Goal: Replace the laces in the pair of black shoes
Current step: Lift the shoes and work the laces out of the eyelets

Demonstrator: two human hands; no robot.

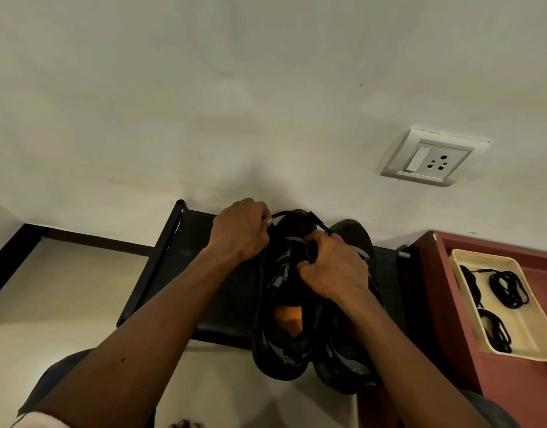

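Note:
Two black shoes stand side by side on a low black rack (185,257), toes toward the wall. The left shoe (284,319) has an orange insole. The right shoe (346,359) is partly hidden under my right forearm. My left hand (239,233) pinches a black lace (292,214) that arcs over the left shoe's toe. My right hand (334,267) grips the other end of the lace and the shoe's upper near the eyelets.
A cream tray (525,322) with several coiled black laces (508,288) lies on a red-brown cabinet (436,273) at the right. A wall socket (433,157) is above it. Pale floor lies left of the rack.

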